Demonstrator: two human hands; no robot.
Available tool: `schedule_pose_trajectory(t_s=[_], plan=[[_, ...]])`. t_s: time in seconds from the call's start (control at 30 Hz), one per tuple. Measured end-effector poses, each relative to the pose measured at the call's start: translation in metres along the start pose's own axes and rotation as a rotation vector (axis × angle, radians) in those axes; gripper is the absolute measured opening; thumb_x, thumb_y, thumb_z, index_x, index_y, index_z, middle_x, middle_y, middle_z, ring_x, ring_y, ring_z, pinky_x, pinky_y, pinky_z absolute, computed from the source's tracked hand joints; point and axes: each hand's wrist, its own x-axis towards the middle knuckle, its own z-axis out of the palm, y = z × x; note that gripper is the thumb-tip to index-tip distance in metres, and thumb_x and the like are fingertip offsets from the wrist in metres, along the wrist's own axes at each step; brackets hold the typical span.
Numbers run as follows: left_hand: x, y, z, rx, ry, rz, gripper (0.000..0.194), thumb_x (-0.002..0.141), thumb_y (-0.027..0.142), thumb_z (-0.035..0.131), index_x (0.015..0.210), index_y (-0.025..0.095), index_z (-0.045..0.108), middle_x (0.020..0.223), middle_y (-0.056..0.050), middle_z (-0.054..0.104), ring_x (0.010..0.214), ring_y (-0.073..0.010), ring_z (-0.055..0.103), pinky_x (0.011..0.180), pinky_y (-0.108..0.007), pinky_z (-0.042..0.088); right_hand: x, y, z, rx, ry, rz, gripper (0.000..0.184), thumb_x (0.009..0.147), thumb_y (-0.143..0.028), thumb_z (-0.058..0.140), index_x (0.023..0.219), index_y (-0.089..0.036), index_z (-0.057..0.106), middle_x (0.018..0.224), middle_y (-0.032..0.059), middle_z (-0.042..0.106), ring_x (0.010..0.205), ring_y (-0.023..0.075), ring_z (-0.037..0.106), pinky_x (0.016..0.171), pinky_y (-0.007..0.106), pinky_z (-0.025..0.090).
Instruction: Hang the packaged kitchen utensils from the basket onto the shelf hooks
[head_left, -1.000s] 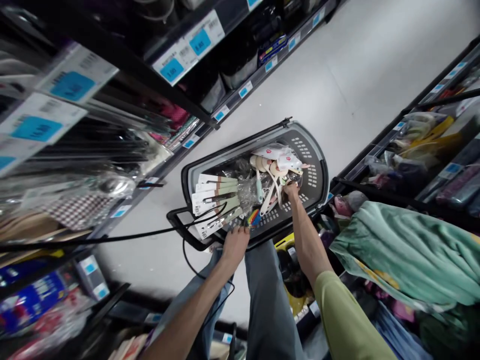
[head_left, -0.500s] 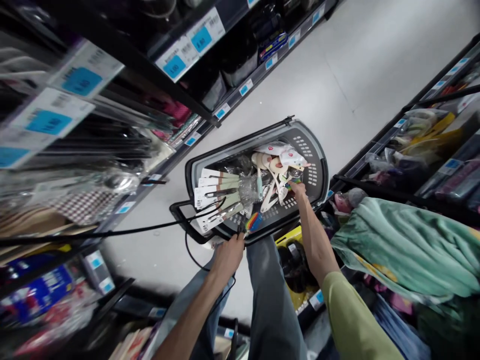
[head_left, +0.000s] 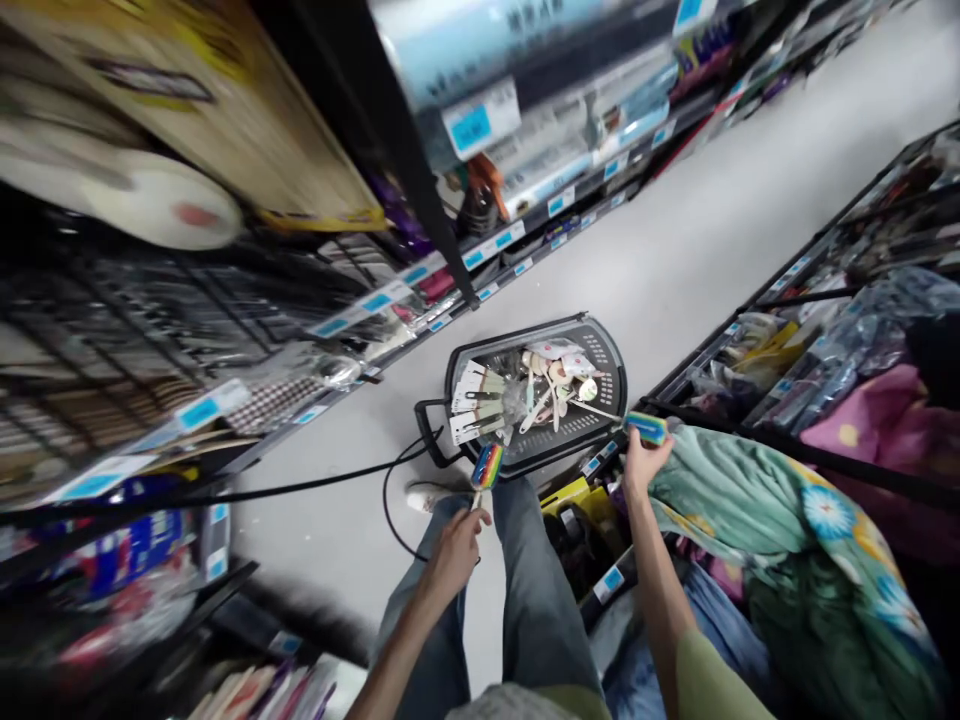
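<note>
A grey shopping basket [head_left: 616, 375] stands on the shop floor, filled with packaged kitchen utensils [head_left: 480, 405] and pale spatulas [head_left: 544, 390]. My left hand [head_left: 455, 545] is closed on the thin handle of a rainbow-striped brush [head_left: 487, 465], held just in front of the basket's near rim. My right hand [head_left: 641, 460] is raised to the right of the basket and pinches a second rainbow-striped brush [head_left: 647, 428], whose thin stick points back toward the basket. My legs in grey-blue jeans [head_left: 525, 590] are below.
Shelving with blue price tags [head_left: 472, 125] lines the left side of the aisle. On the right, low shelves hold a green floral blanket [head_left: 757, 510] and bagged goods. A black cable [head_left: 300, 485] runs across the floor to the basket handle. The pale floor [head_left: 712, 230] stretches ahead.
The view has pulled back and up, away from the basket. Both hands have come out of the basket, each lifting a rainbow brush; the right hand moved right and toward me.
</note>
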Motion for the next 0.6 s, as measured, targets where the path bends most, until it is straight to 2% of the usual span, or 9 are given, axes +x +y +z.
schedule_pose_trajectory(t_s=[0.03, 0.1, 0.17, 0.23, 0.3, 0.37, 0.47, 0.53, 0.6], plan=[[-0.007, 0.002, -0.001, -0.144, 0.040, -0.018, 0.029, 0.089, 0.010, 0.043, 0.097, 0.019, 0.069, 0.094, -0.007, 0.064, 0.083, -0.0206, 0.065, 0.072, -0.029, 0.052, -0.017, -0.014, -0.009, 0.117, -0.048, 0.037, 0.053, 0.069, -0.037, 0.080, 0.111, -0.021, 0.054, 0.100, 0.0010, 0.069, 0.089, 0.0187, 0.068, 0.090, 0.036, 0.057], [-0.020, 0.011, -0.007, -0.481, 0.088, -0.083, 0.023, 0.092, 0.032, 0.053, 0.098, 0.018, 0.071, 0.088, -0.005, 0.061, 0.065, -0.0161, 0.055, 0.056, -0.027, 0.044, -0.058, -0.039, -0.023, 0.292, -0.239, 0.153, 0.051, 0.067, -0.036, 0.083, 0.108, -0.022, 0.056, 0.094, -0.0015, 0.069, 0.084, 0.0172, 0.069, 0.086, 0.036, 0.060], [-0.034, 0.024, -0.019, -0.849, 0.082, -0.118, 0.042, 0.085, 0.057, 0.066, 0.099, 0.017, 0.072, 0.081, -0.001, 0.056, 0.051, -0.0093, 0.037, 0.045, -0.024, 0.028, -0.104, -0.060, -0.031, 0.357, -0.513, 0.224, 0.053, 0.064, -0.033, 0.089, 0.106, -0.023, 0.057, 0.093, -0.0015, 0.070, 0.082, 0.0165, 0.071, 0.083, 0.033, 0.061], [-0.048, 0.037, -0.037, -1.179, 0.084, -0.063, 0.059, 0.074, 0.070, 0.074, 0.100, 0.018, 0.072, 0.081, 0.001, 0.053, 0.050, -0.0051, 0.024, 0.044, -0.022, 0.017, -0.148, -0.075, -0.034, 0.331, -0.743, 0.218, 0.058, 0.060, -0.028, 0.094, 0.105, -0.024, 0.057, 0.095, -0.0001, 0.073, 0.080, 0.0166, 0.072, 0.079, 0.031, 0.062], [-0.061, 0.045, -0.058, -1.377, 0.176, 0.061, 0.062, 0.071, 0.071, 0.078, 0.102, 0.018, 0.072, 0.081, 0.002, 0.052, 0.052, -0.0041, 0.022, 0.046, -0.021, 0.016, -0.186, -0.085, -0.032, 0.289, -0.927, 0.170, 0.058, 0.059, -0.025, 0.096, 0.100, -0.024, 0.056, 0.104, 0.0032, 0.076, 0.084, 0.0195, 0.075, 0.078, 0.033, 0.063], [-0.072, 0.045, -0.079, -1.444, 0.324, 0.145, 0.059, 0.070, 0.067, 0.082, 0.097, 0.016, 0.072, 0.069, 0.006, 0.043, 0.052, -0.0043, 0.020, 0.047, -0.019, 0.016, -0.215, -0.090, -0.026, 0.251, -1.062, 0.094, 0.055, 0.060, -0.026, 0.096, 0.095, -0.024, 0.054, 0.112, 0.0061, 0.076, 0.092, 0.0232, 0.076, 0.081, 0.036, 0.065], [-0.082, 0.032, -0.108, -1.442, 0.513, 0.166, 0.061, 0.066, 0.071, 0.083, 0.086, 0.015, 0.068, 0.058, 0.012, 0.025, 0.050, -0.0052, 0.017, 0.046, -0.019, 0.015, -0.244, -0.094, -0.015, 0.142, -1.259, -0.071, 0.050, 0.062, -0.028, 0.096, 0.094, -0.024, 0.057, 0.114, 0.0077, 0.076, 0.101, 0.0261, 0.076, 0.085, 0.037, 0.064], [-0.088, 0.018, -0.126, -1.391, 0.601, 0.179, 0.065, 0.067, 0.078, 0.077, 0.082, 0.016, 0.065, 0.056, 0.012, 0.026, 0.048, -0.0058, 0.020, 0.045, -0.020, 0.016, -0.254, -0.099, -0.007, 0.059, -1.431, -0.172, 0.052, 0.063, -0.030, 0.096, 0.104, -0.025, 0.064, 0.121, 0.0100, 0.075, 0.110, 0.0284, 0.075, 0.093, 0.039, 0.063], [-0.097, 0.002, -0.143, -1.270, 0.688, 0.225, 0.062, 0.075, 0.079, 0.068, 0.081, 0.017, 0.064, 0.056, 0.010, 0.034, 0.048, -0.0074, 0.027, 0.045, -0.021, 0.020, -0.262, -0.112, 0.006, 0.023, -1.572, -0.249, 0.061, 0.067, -0.035, 0.094, 0.120, -0.026, 0.066, 0.134, 0.0129, 0.071, 0.122, 0.0312, 0.070, 0.102, 0.044, 0.059]])
